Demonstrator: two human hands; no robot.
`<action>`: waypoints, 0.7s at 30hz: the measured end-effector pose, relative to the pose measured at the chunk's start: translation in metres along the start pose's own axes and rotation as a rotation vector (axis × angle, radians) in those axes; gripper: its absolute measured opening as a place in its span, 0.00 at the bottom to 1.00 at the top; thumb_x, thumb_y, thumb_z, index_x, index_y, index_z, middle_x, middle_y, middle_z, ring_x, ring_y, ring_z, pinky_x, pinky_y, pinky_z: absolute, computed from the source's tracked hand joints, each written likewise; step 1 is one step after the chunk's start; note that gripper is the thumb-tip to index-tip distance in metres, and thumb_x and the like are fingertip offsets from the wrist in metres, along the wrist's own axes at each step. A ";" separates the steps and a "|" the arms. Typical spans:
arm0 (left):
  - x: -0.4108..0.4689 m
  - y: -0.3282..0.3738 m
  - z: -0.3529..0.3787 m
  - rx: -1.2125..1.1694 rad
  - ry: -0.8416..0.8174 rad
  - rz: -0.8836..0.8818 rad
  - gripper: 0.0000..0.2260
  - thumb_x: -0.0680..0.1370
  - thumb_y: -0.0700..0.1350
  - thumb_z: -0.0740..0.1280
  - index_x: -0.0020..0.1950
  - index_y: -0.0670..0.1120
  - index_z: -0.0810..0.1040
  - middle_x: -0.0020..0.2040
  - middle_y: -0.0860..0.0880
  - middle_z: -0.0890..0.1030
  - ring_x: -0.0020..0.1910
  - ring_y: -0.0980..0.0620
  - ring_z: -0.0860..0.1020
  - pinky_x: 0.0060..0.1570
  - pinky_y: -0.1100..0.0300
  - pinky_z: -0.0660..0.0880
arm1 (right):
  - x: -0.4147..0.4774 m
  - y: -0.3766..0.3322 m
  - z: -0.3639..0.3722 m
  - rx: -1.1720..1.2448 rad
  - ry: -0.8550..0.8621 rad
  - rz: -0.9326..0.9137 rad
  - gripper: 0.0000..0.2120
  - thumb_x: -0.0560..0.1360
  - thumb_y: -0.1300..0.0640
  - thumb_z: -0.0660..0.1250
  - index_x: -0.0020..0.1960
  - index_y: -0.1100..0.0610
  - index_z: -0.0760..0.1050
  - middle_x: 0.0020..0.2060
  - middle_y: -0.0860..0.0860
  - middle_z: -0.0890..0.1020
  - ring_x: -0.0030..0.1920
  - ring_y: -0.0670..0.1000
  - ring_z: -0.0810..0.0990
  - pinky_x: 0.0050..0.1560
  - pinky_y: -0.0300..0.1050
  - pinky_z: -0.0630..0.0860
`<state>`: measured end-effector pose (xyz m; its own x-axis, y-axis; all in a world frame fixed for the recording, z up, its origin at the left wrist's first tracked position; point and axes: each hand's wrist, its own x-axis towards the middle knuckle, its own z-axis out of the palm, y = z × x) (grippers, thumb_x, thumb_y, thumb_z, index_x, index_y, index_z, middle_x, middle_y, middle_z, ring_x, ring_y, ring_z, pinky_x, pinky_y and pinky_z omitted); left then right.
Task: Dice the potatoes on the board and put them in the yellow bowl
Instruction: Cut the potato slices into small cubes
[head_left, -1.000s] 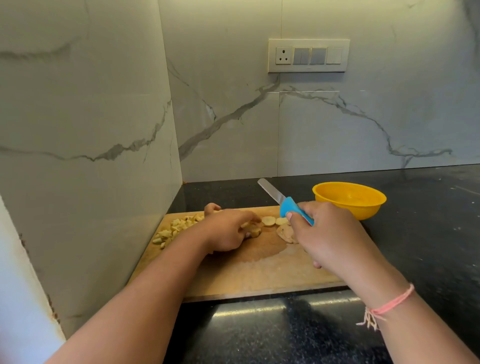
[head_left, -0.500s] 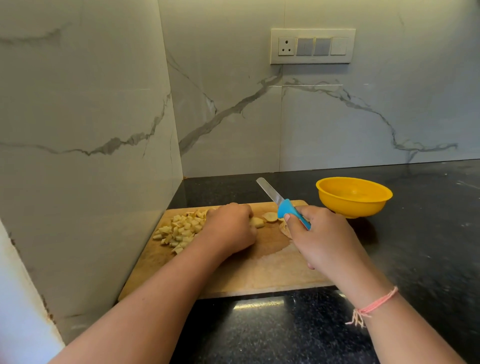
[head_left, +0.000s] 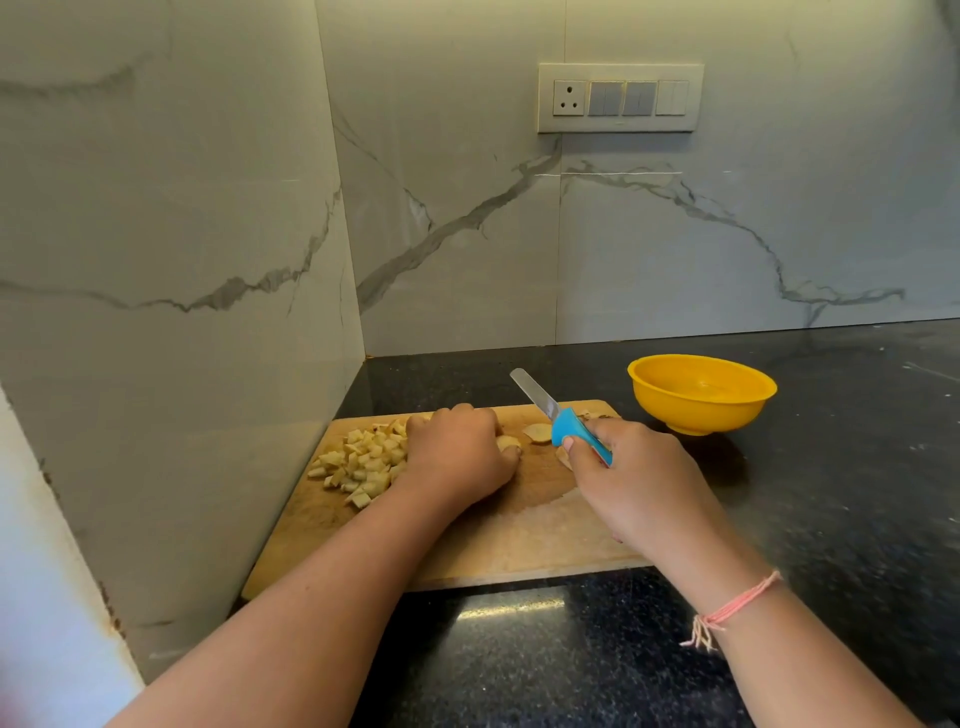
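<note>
Head view: the left hand lies knuckles-up on the board, fingers curled down over a pale potato chunk that peeps out at the fingertips. The right hand grips the blue plastic handle of one small knife, whose thin steel blade tilts up off the wood and points toward the far wall. One pink thread bracelet circles the right wrist.

Between the two hands lies one flat potato slice; another piece is half hidden under the right hand's knuckles. Left of the left hand, and partly screened by it, sits a loose heap of small pale potato cubes, too many to count.

All of this rests on one rectangular wooden cutting board, scuffed and darker in the middle, pushed into the corner. One round yellow plastic bowl stands on the black speckled stone counter just beyond the board's far right corner, its inside glossy. White grey-veined marble walls rise behind and to the left, carrying one cream switch plate
</note>
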<state>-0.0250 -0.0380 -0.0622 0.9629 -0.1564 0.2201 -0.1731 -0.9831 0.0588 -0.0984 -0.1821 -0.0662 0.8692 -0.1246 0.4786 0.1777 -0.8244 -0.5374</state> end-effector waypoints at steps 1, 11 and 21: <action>0.000 -0.001 0.000 -0.031 -0.009 -0.006 0.21 0.77 0.62 0.60 0.65 0.53 0.73 0.60 0.51 0.77 0.57 0.50 0.75 0.59 0.49 0.72 | 0.000 0.001 0.000 -0.008 -0.001 -0.005 0.21 0.81 0.47 0.56 0.72 0.52 0.66 0.56 0.49 0.79 0.41 0.44 0.74 0.32 0.30 0.69; -0.021 -0.017 -0.033 -0.240 -0.251 0.084 0.16 0.76 0.52 0.68 0.64 0.55 0.74 0.61 0.55 0.77 0.58 0.54 0.75 0.59 0.55 0.74 | -0.008 0.003 -0.004 -0.041 -0.037 -0.022 0.19 0.81 0.47 0.56 0.69 0.51 0.70 0.48 0.48 0.79 0.38 0.44 0.72 0.28 0.32 0.61; -0.020 -0.013 -0.025 -0.444 -0.059 0.031 0.21 0.73 0.43 0.73 0.64 0.51 0.72 0.62 0.51 0.76 0.53 0.53 0.77 0.53 0.59 0.78 | -0.012 0.003 -0.005 -0.064 -0.059 -0.010 0.19 0.81 0.47 0.55 0.68 0.51 0.70 0.48 0.48 0.79 0.39 0.44 0.72 0.28 0.31 0.60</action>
<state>-0.0469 -0.0193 -0.0435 0.9636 -0.2033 0.1735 -0.2623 -0.8439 0.4680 -0.1106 -0.1863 -0.0700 0.8936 -0.0851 0.4408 0.1583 -0.8591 -0.4867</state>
